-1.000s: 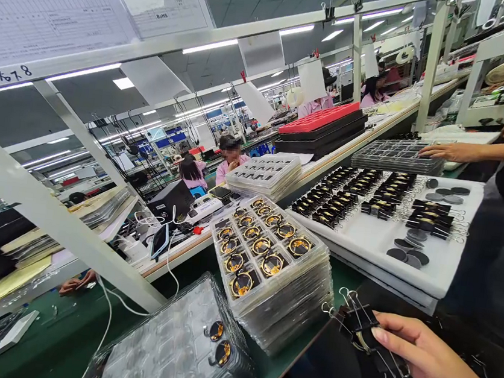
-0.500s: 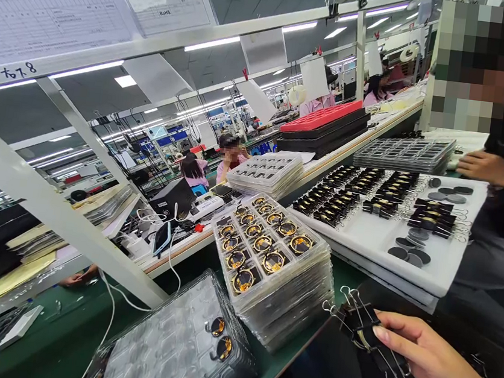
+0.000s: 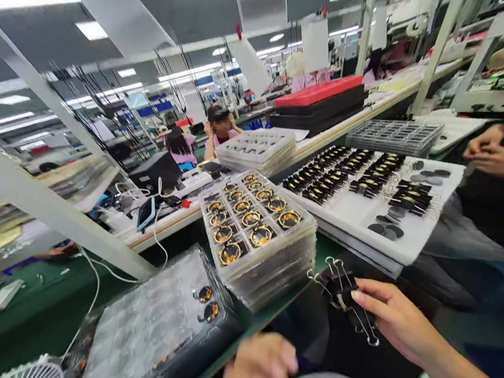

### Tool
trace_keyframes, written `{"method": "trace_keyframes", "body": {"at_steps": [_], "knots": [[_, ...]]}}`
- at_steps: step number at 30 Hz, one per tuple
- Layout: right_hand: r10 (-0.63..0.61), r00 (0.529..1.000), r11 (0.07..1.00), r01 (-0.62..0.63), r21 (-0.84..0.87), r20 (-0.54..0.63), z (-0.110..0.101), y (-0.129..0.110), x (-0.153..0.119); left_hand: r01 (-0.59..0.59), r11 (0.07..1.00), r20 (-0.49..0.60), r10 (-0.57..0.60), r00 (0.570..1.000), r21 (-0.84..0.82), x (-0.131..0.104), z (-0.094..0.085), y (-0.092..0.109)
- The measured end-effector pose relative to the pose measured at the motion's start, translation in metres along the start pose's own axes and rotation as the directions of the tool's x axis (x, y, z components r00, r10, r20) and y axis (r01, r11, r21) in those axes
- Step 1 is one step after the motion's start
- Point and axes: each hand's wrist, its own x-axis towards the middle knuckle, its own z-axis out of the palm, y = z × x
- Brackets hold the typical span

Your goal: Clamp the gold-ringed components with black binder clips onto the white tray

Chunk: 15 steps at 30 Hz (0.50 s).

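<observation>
While the white tray (image 3: 409, 243) on the worktop (image 3: 331, 246) already carries rows of clipped parts, the right hand (image 3: 394, 317) grips one binder-clipped piece (image 3: 343, 290) near the filled stack (image 3: 264, 245); the left hand (image 3: 261, 369), blurred, seems loosely closed and empty.

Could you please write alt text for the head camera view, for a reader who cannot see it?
The person's right hand holds a cluster of black binder clips beside a stack of clear trays of gold rings, while the left hand sits closed at the bottom edge. Behind, a white tray carries rows of clipped parts, and a co-worker's hands rest at right.
</observation>
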Motion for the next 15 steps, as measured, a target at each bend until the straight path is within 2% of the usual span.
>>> {"method": "trace_keyframes", "body": {"at_steps": [3,6,15], "knots": [[0.014,1.000,1.000,-0.014,0.015,-0.018,-0.003,0.003,-0.002,0.053,0.984,-0.051,-0.063,0.997,-0.170,0.011,0.003,-0.005],[0.034,0.999,0.999,-0.034,0.024,-0.028,-0.005,0.007,-0.003,0.147,0.945,-0.027,-0.162,0.986,-0.292,0.020,0.006,0.001],[0.043,0.997,0.999,-0.045,-0.028,-0.066,-0.007,0.010,-0.005,0.211,0.915,-0.014,-0.230,0.973,-0.345,0.022,0.012,0.005]]}}
